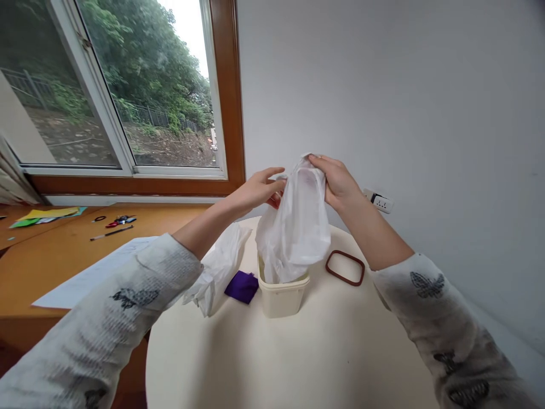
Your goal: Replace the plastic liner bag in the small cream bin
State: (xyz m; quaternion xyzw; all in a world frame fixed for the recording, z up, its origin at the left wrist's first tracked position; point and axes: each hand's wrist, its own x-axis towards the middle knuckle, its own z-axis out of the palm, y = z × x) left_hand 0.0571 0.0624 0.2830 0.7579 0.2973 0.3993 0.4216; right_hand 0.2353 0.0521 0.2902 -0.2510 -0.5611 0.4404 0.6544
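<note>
A thin white plastic bag [304,227] hangs bunched from my hands, its lower end inside a small cream bin [281,301]. My right hand [338,179] pinches the bag's top edge between thumb and fingers. On the other side, my left hand [264,190] is at the bag's upper left edge, a bit of plastic between its fingers; the bag partly hides its fingertips. Just left of the bin lies a folded purple cloth-like piece [242,287]. A brown rounded rectangular ring [345,267] rests flat to the bin's right.
More crumpled white plastic [221,264] lies at the left of the round cream table [323,358]. A wooden desk [170,216] adjoins it, bearing a paper sheet [102,270], a pen [111,233] and coloured papers [49,214]. Behind are a wall with a socket [382,203] and a window.
</note>
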